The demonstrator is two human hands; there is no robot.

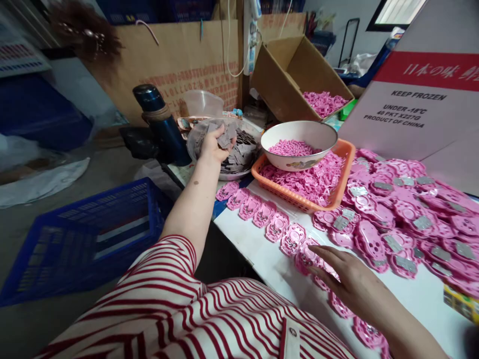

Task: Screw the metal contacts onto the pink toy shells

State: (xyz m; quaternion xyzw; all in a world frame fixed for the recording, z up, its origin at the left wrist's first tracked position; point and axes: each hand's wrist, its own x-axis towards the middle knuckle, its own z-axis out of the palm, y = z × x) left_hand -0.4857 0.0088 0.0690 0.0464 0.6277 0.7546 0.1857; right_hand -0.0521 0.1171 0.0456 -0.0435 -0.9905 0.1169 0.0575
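My left hand (214,147) is closed on several thin grey flat pieces (226,134). It is above a round tray heaped with similar grey and dark pieces (243,152). My right hand (346,274) stretches its fingers over a row of pink plastic casings along the table's near edge. Its fingertips are at one pink casing (305,254); whether they press on it I cannot tell. Farther up the row, an uncovered pink casing (277,226) shows small metal parts inside. A large pile of pink casings (396,214), many with grey plates on them, lies to the right.
An orange basket (292,193) of small pink parts supports a white bowl (299,130) of pink pieces. Behind stands a tilted cardboard box (277,75). A dark blue flask (164,129) is beside the tray. A blue crate (86,239) sits lower left; a white carton (419,99) stands right.
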